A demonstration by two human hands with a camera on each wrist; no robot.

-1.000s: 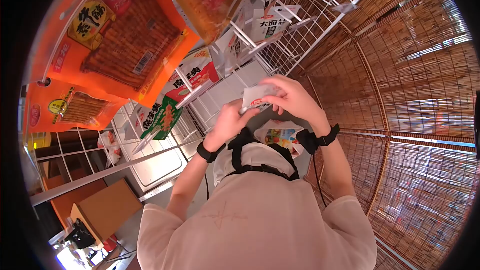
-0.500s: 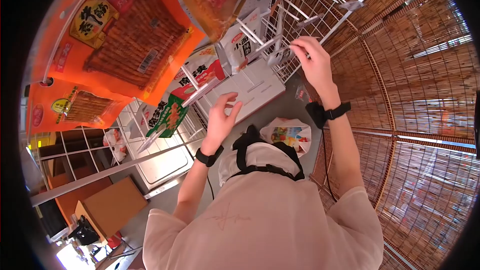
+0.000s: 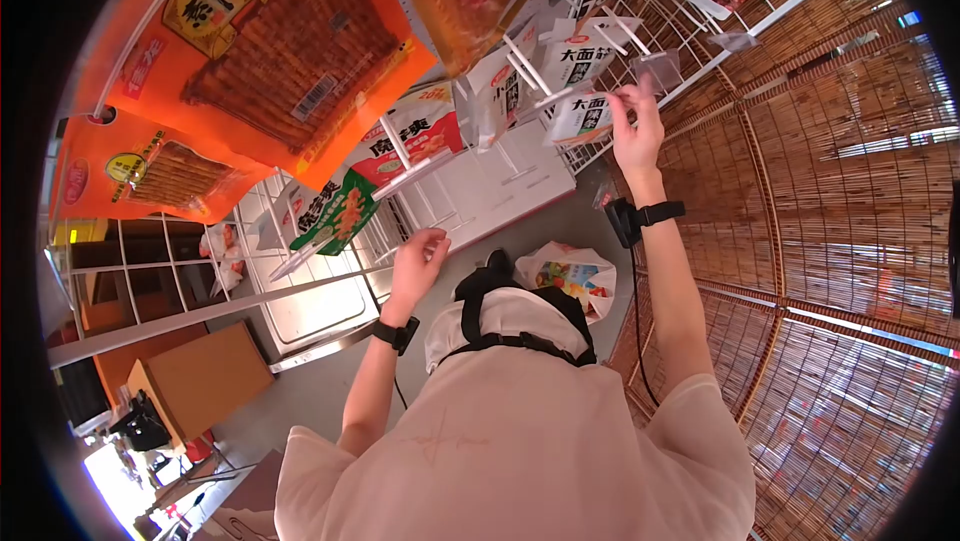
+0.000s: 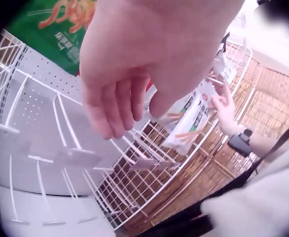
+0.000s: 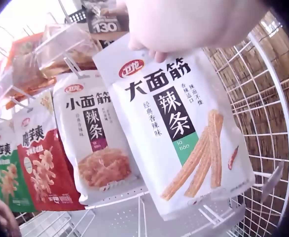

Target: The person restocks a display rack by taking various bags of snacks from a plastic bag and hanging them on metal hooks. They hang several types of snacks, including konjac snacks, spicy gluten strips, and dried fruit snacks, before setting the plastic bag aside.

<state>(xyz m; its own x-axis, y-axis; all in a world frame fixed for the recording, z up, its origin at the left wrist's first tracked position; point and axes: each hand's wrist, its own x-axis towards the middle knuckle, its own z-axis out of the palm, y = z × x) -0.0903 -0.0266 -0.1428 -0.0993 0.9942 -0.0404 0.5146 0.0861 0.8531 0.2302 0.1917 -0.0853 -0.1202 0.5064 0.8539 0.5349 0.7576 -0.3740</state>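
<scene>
In the head view my right hand (image 3: pixel 637 136) is at the hook end on the right of the rack. It pinches the top edge of a white snack bag (image 5: pixel 184 133), which shows orange sticks and large black characters. The bag hangs tilted in the right wrist view, with my fingers (image 5: pixel 157 55) at its top. Another bag of the same print (image 3: pixel 583 59) is behind it on the rack. My left hand (image 3: pixel 415 266) hovers below the rack, fingers loosely curled around nothing. A green snack bag (image 4: pixel 60 37) shows above it in the left wrist view.
A white wire rack (image 3: pixel 130 281) carries orange bags (image 3: pixel 300 71), a red-and-white bag (image 3: pixel 415 131) and a white bag with a purple label (image 5: pixel 92 133). A reed screen (image 3: pixel 800 191) lines the right side. A printed plastic bag (image 3: pixel 570 276) stands on the floor by my feet.
Both hands were together on a white packet in front of my body. My right hand has risen to the hook with the bag, whose front now shows; my left hand has moved away, lower left.
</scene>
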